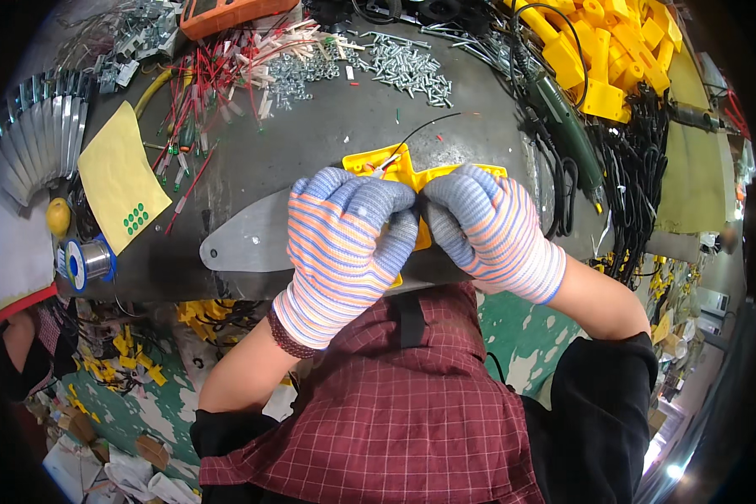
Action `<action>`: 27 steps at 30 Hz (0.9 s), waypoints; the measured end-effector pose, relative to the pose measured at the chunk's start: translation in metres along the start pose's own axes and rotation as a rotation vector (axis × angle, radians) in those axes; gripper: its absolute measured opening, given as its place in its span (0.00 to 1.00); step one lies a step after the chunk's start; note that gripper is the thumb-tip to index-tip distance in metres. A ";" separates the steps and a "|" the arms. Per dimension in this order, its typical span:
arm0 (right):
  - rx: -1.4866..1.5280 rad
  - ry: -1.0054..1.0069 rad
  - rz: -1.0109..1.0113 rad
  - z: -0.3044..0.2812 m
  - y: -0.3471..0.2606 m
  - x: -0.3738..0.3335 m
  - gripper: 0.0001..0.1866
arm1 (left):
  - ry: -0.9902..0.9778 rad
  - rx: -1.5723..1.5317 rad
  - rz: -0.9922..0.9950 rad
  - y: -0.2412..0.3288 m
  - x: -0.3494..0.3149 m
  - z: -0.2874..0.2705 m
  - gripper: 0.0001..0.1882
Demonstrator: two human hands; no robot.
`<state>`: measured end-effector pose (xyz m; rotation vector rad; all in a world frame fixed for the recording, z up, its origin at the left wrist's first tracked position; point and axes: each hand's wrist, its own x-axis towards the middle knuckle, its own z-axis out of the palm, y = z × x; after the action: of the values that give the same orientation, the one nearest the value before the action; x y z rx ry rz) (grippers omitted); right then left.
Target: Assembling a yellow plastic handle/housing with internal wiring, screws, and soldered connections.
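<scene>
Both my hands wear striped knit gloves with grey-blue fingers and meet at the table's near edge. Between and beneath them lies an open yellow plastic housing [363, 160], its branches spreading to left and right. White and red wire ends [385, 165] sit inside its upper left branch, and a thin black wire [422, 126] runs out from there. My left hand [344, 235] is closed on the housing's left side. My right hand [497, 227] is closed on its right side. The fingertips almost touch; anything small pinched there is hidden. A flat grey metal blade [252, 239] extends from under my left hand.
Piles of screws [407, 71], nuts [298, 77] and red-wired parts [218, 71] lie at the back. Yellow housings [613, 50], a green electric screwdriver [567, 126] and black cables [634, 185] are right. Fanned metal blades [38, 134], yellow paper [118, 181] and a solder spool [90, 262] are left, near another person's arm [18, 340].
</scene>
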<state>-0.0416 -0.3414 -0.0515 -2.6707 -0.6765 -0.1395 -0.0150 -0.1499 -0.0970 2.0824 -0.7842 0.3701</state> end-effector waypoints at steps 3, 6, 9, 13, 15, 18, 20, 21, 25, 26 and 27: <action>0.402 -0.162 0.070 0.001 0.011 0.007 0.13 | 0.085 0.227 0.144 0.011 0.003 -0.006 0.10; 0.219 -0.134 -0.246 -0.002 0.032 0.015 0.18 | 0.121 0.236 0.127 0.008 -0.002 0.000 0.10; 0.391 -0.096 0.146 -0.018 0.000 0.007 0.17 | 0.090 0.139 0.035 0.006 0.003 -0.001 0.09; 0.134 0.076 0.041 0.001 -0.003 -0.002 0.14 | 0.052 0.048 -0.026 0.004 0.002 0.001 0.08; 0.080 0.041 0.046 0.001 -0.004 0.001 0.13 | 0.045 0.082 -0.005 0.004 0.001 0.000 0.09; 0.136 -0.010 -0.137 -0.001 0.018 0.009 0.13 | 0.121 0.281 0.135 0.007 -0.003 0.002 0.11; 0.628 -0.324 0.235 -0.025 0.003 0.014 0.13 | 0.118 0.297 0.114 0.004 -0.012 0.003 0.12; 0.623 -0.325 0.232 -0.026 0.000 0.008 0.13 | 0.113 0.297 0.096 0.001 -0.012 0.006 0.13; 0.986 -0.155 0.683 -0.021 0.006 -0.032 0.10 | 0.155 0.274 0.095 -0.002 -0.009 0.008 0.13; 0.993 -0.076 0.747 -0.021 0.002 -0.037 0.11 | 0.165 0.266 0.089 -0.002 -0.008 0.007 0.12; 1.000 0.010 0.816 -0.020 0.000 -0.041 0.12 | 0.170 0.254 0.087 -0.002 -0.007 0.008 0.12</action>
<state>-0.0778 -0.3674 -0.0405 -1.7555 0.3383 0.3233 -0.0196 -0.1522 -0.1065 2.2191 -0.7589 0.7169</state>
